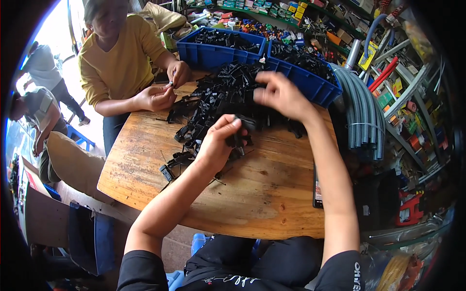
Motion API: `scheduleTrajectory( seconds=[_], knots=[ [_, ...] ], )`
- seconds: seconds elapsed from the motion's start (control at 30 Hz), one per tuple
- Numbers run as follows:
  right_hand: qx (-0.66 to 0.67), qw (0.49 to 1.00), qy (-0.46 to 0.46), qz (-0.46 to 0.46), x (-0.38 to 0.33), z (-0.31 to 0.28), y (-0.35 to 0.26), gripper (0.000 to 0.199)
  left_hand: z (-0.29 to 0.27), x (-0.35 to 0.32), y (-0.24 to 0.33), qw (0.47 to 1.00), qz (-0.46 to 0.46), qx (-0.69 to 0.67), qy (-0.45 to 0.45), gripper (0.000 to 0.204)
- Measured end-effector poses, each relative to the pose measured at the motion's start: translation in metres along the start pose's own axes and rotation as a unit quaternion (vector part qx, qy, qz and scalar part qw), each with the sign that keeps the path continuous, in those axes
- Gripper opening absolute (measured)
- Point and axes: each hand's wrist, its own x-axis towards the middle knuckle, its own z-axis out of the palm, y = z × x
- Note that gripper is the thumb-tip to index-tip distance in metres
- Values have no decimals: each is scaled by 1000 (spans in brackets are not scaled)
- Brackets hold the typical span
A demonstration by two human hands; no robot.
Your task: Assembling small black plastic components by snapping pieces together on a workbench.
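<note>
My left hand [221, 138] is closed around a small black plastic part [246, 123], its thumb pressed on top; what kind of part it is I cannot make out. Further up and to the right, my right hand [281, 94] hovers over the edge of a pile of black plastic parts [218, 92], slightly blurred. Its fingers are bent and apart, with nothing visible in them. The pile spreads over the far half of the wooden table [262, 194], and some loose pieces with thin black strips [167, 172] lie left of my left forearm.
Two blue crates [213, 60] [310, 85] full of black parts stand behind the pile. Across the far left corner, a person in a yellow top [124, 53] handles a small piece. A phone [318, 189] lies at the right edge. Grey coiled conduit [366, 116] and packed shelves stand right.
</note>
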Motion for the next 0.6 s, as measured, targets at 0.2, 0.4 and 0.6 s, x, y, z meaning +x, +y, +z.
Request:
scheduleTrajectory(
  seconds=[0.2,0.4,0.6],
  knots=[
    [-211,974,54,58,17,26,41,59,-7,4,2,984,-32,-173,-13,31],
    [-337,934,87,-79,-56,48,26,27,-3,1,-1,988,-67,-140,15,32],
    [-92,995,39,-4,-128,48,19,18,-5,3,-11,983,-109,-139,-48,44]
  ],
)
